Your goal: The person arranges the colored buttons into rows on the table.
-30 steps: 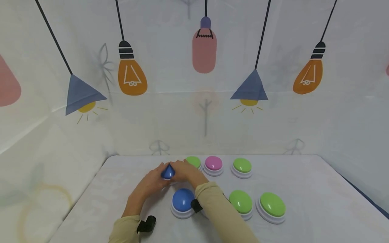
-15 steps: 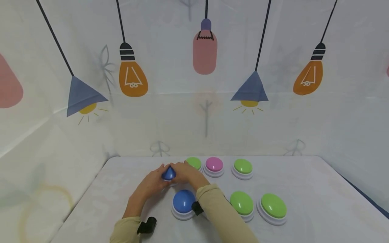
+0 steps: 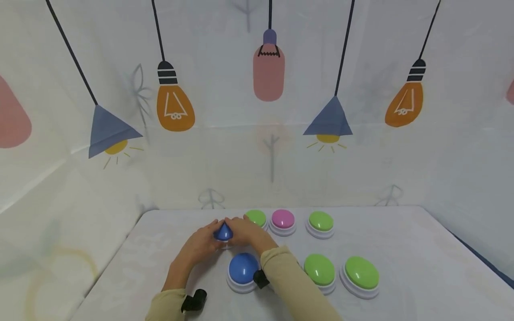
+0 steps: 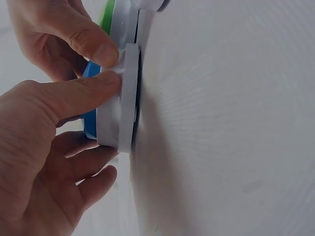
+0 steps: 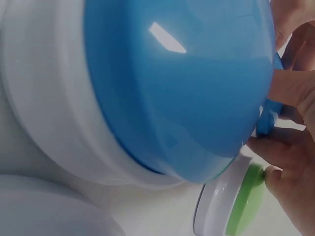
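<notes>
At the back left of the table, both hands grip one blue push button [image 3: 223, 232] with a white round base [image 4: 129, 98]. My left hand [image 3: 201, 244] holds it from the left, thumb on the base and fingers around the far side. From the right, my right hand [image 3: 246, 232] holds the same button, its thumb beside the left thumb on the base. Fingers cover much of this button. In the left wrist view its base stands close to the table; contact is unclear. A second, domed blue button [image 3: 242, 268] sits nearer, beside the right forearm.
A green button [image 3: 257, 217] lies right behind the right hand, with a pink button [image 3: 283, 219] and another green button [image 3: 321, 220] to its right. Two green buttons stand nearer, one [image 3: 320, 269] partly behind the right sleeve [image 3: 299, 285], the other [image 3: 362, 273] farther right.
The head view has shifted slightly. Both hands stay on the same blue button in almost the same place, and a little more of its white base shows.
</notes>
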A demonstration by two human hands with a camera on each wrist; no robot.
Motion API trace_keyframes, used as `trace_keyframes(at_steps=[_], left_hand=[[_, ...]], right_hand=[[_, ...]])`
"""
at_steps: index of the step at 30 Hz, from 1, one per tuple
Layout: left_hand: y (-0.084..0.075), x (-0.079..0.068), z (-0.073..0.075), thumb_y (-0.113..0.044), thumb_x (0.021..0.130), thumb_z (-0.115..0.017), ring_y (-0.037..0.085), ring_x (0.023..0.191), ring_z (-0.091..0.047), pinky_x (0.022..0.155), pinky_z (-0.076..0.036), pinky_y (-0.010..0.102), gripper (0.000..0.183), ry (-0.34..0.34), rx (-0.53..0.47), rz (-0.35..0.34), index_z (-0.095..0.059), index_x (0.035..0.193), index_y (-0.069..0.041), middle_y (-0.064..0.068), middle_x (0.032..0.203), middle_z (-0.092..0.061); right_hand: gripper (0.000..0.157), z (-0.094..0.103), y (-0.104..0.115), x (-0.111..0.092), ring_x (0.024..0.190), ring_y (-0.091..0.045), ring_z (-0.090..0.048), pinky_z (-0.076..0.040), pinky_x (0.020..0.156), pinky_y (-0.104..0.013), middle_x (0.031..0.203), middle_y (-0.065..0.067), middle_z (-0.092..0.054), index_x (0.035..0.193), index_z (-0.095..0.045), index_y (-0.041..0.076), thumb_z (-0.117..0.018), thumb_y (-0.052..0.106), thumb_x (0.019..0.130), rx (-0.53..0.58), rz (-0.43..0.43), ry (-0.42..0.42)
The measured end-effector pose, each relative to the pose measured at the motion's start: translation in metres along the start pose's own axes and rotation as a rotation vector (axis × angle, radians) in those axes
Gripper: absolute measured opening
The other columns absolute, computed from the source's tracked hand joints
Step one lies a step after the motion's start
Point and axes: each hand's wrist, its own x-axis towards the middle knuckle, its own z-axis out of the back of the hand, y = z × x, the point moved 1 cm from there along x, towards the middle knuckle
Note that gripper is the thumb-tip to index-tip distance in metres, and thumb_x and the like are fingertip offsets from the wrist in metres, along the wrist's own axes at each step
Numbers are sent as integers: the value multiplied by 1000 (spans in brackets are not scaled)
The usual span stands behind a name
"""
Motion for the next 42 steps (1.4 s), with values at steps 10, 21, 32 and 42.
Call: trace_keyframes(at_steps=[10, 21, 32, 42], left_hand=[[-4, -3, 5, -20, 87, -76, 41, 130, -51, 107, -41, 53, 62, -55, -41, -48, -53, 142, -4, 23, 145, -50], [-15, -10, 14, -19, 85, -78, 37, 128, -54, 105, -44, 51, 63, -71, -74, -84, -54, 142, -7, 19, 143, -53], [-24, -22, 21, -24, 85, -78, 35, 128, -55, 105, -44, 50, 66, -68, -73, -175, -53, 143, -8, 19, 144, -51], [-41, -34, 32, -30, 87, -76, 33, 126, -56, 100, -48, 46, 68, -83, 32, -293, -49, 145, -8, 16, 148, -48]], right_hand=[[72, 2, -4, -8, 126, -26, -55, -45, 107, -36, 140, -16, -54, 149, -42, 6, -74, 31, 90, 35, 9, -62], [70, 13, -3, -31, 127, -27, -55, -47, 106, -40, 144, -15, -50, 151, -41, 10, -71, 32, 92, 79, 12, -93], [68, 12, -2, -54, 134, -27, -50, -45, 108, -41, 150, -14, -45, 153, -39, 13, -67, 32, 95, 77, 26, -141], [68, 20, 1, -85, 133, -25, -51, -48, 104, -42, 151, -9, -45, 153, -39, 18, -66, 42, 94, 50, 42, -218]])
